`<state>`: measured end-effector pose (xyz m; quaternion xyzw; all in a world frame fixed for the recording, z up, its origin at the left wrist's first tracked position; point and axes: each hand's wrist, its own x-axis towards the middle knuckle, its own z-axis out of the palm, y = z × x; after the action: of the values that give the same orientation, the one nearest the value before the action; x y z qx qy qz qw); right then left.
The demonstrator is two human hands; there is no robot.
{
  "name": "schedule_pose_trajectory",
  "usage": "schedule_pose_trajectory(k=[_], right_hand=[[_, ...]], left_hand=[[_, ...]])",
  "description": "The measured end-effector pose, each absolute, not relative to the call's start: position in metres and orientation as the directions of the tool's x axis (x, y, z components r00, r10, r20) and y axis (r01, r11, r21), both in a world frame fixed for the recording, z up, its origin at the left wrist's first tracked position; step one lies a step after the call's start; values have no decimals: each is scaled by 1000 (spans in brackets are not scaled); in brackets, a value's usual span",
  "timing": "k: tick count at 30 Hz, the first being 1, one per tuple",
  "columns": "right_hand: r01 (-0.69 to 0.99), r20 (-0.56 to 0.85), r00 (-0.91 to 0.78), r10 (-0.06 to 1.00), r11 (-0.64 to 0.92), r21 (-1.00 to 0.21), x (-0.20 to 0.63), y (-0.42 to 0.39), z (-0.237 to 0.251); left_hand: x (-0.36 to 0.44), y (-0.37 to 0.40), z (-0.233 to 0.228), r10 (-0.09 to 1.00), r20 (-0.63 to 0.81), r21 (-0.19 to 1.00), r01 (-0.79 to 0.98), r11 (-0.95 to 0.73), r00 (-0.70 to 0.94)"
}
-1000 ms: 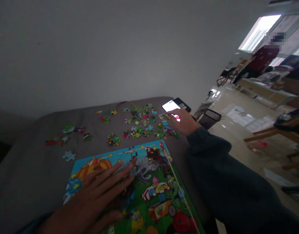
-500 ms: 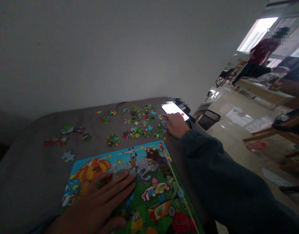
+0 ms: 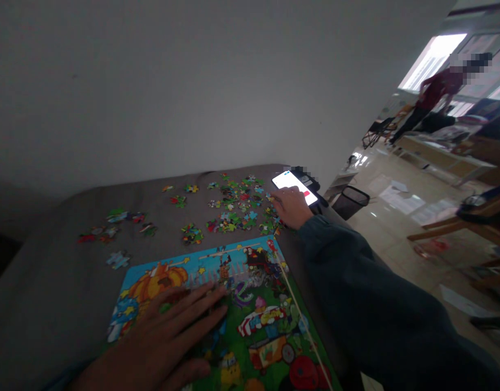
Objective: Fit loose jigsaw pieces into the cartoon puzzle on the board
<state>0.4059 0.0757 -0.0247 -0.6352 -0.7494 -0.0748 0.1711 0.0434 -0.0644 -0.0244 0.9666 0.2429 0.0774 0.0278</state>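
Observation:
My left hand [image 3: 172,326] lies flat with fingers stretched out on a colourful cartoon puzzle board [image 3: 266,298], covering its left middle part. The board shows a pumpkin, a purple plant and a red-striped stand. Farther off, my right hand [image 3: 293,207] is bent with its fingers drawn together at the left edge of a lit smartphone [image 3: 293,182]. Its fingertips reach down beside loose puzzle pieces [image 3: 233,220], and what they hold, if anything, is hidden. A dark green sleeve [image 3: 356,277] covers that arm.
More puzzle pieces [image 3: 119,215] lie in small groups on the grey cloth [image 3: 70,282] at the left. Behind stands a plain wall [image 3: 193,87]. To the right are a dark bin [image 3: 351,200], a wooden chair [image 3: 478,217] and a person [image 3: 435,92] in dark red near a window.
The view has shifted slightly. My right hand has moved a little left near the phone, whose red screen mark looks larger. My left hand stays flat on the board.

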Motion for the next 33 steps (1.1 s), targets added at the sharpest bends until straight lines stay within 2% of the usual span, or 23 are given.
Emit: schedule_pose_trajectory(k=[4,8,12,14,15,16,18,20,22,25,30,33], right_hand=[[981,354,-92,931,145,-127,399,88,-27],[970,358,-45,932,127,-208,400,97,-29],[942,412,-36,910,169,-291,402,97,-19],[889,411,-44,911,223,-399,399,88,-8],[829,380,-64,923,261,-494,396,80,-2],[735,328,-104,939,295,-610,392,70,4],[526,168,-298,940,308,-793,381,45,16],[403,10,-559,829,282,-871,370,20,23],[390,-105,-726,680,282,-876,360,0,27],[384,-145,-819,556,341,-858,351,-12,30],[275,-77,-925,372,518,-810,346,-11,34],[267,-114,-946,304,528,-806,343,-14,32]], left_hand=[[42,-59,-18,487,175,106,476,-873,855],[44,-54,-9,493,156,163,470,-868,856],[46,-52,-3,505,124,169,483,-859,854],[46,-52,-2,510,129,160,490,-857,850],[46,-51,-3,514,136,158,494,-855,847],[46,-51,-3,517,148,158,496,-854,843],[46,-51,-4,523,164,169,499,-850,836],[45,-50,-6,527,162,176,501,-848,834],[44,-50,-7,519,148,165,496,-852,842],[43,-50,-10,514,133,137,497,-857,848],[44,-51,-12,557,155,149,539,-829,816],[46,-53,-12,556,162,153,536,-831,816]])
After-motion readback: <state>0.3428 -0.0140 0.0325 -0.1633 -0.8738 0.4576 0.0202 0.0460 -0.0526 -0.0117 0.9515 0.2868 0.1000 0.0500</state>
